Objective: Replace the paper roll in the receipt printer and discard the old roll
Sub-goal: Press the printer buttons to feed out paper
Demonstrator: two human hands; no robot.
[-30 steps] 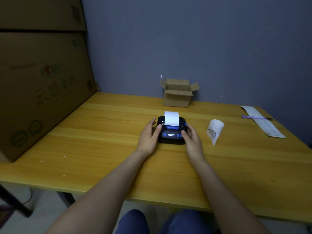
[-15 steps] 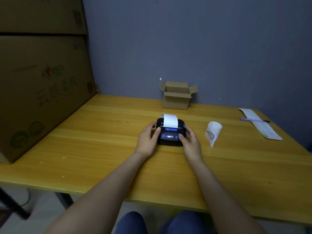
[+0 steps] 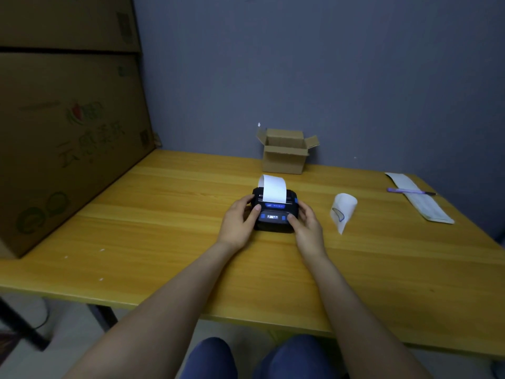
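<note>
A small black receipt printer [image 3: 274, 212] with blue buttons sits in the middle of the wooden table [image 3: 164, 228]. A white strip of paper [image 3: 273, 190] curls up out of its slot. My left hand [image 3: 237, 222] grips the printer's left side, thumb on its front. My right hand [image 3: 307, 228] grips the right side, thumb on the front panel. A loose curl of white paper [image 3: 343, 212] with a blue mark lies on the table to the right of the printer.
A small open cardboard box [image 3: 285, 154] stands against the wall behind the printer. Large cardboard boxes [image 3: 68, 132] fill the table's left end. A long paper sheet [image 3: 420, 199] with a purple pen [image 3: 410, 190] on it lies at the far right.
Both hands stay on the printer. The paper strip sticks out slightly longer than before, and the view has shifted a little.
</note>
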